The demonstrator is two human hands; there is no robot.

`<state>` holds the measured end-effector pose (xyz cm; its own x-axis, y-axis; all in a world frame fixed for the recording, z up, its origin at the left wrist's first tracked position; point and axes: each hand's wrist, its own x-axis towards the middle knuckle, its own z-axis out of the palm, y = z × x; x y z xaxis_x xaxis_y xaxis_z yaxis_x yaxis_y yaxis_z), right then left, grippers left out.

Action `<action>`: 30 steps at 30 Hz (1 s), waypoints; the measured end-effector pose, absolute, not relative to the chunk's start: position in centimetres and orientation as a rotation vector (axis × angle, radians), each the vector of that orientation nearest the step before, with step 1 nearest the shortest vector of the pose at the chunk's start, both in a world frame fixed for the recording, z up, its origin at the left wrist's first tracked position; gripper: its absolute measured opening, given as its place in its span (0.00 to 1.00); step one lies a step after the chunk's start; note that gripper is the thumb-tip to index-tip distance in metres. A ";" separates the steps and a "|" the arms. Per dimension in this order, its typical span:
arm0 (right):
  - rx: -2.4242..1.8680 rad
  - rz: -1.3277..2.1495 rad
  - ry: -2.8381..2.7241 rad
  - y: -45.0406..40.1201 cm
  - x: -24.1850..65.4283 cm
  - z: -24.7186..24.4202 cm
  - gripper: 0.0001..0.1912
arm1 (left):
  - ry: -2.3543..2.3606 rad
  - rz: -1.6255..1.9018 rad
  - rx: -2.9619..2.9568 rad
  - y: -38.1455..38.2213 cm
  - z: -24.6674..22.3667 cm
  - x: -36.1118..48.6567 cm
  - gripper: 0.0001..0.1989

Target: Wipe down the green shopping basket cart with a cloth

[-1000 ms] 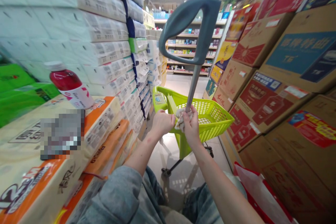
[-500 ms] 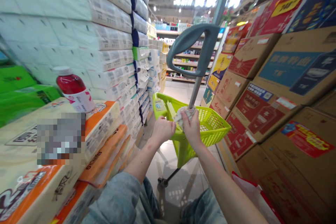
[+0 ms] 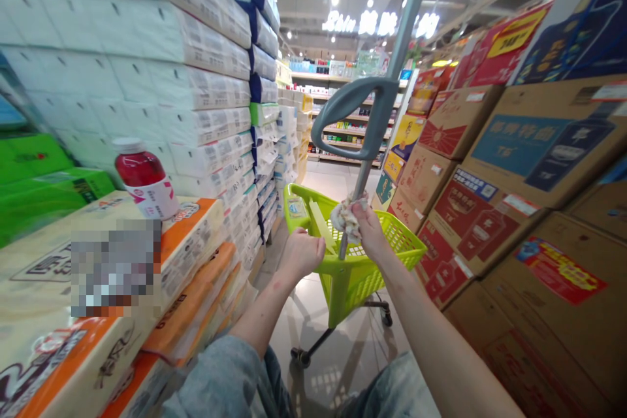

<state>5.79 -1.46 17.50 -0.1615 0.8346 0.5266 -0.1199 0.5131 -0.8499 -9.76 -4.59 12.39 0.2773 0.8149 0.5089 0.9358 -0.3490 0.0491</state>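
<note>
A lime-green shopping basket cart (image 3: 337,268) stands in front of me, with a grey metal pole (image 3: 363,177) rising from its near end to a grey loop handle (image 3: 375,119). My left hand (image 3: 304,253) is closed around the basket's near left rim. In my right hand (image 3: 368,225) is a crumpled whitish cloth (image 3: 349,219), wrapped against the lower part of the pole, a little above the rim. Part of the cloth is hidden by my fingers.
Stacked tissue packs (image 3: 215,91) wall the left side; a red-drink bottle (image 3: 147,179) stands upright on a nearer pack (image 3: 196,225) beside a blurred-out object. Cardboard cartons (image 3: 519,144) line the right. Shelves (image 3: 343,108) cross the far end of the aisle floor (image 3: 328,173).
My right hand and the cloth have shifted slightly to the right at the pole, baring its base. My left hand stays on the rim. The view has tilted a little upward.
</note>
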 end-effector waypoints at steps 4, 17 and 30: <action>-0.633 0.826 -1.528 -1.1 5.7 20.6 0.20 | -1.576 -0.685 -2.282 -4.5 12.4 -9.8 0.28; -1.041 0.015 -1.657 -2.7 5.0 18.5 0.16 | -1.583 -0.780 -2.226 -4.4 12.0 -9.8 0.28; -1.011 -0.343 -1.570 -2.0 3.9 21.5 0.20 | -1.680 -0.942 -2.224 -4.7 12.3 -9.8 0.30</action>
<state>3.90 -1.98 21.51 0.0525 0.4114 0.9099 0.7532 0.5819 -0.3066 -9.76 -4.66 12.28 0.1512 0.7913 0.5924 0.9183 -0.3342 0.2120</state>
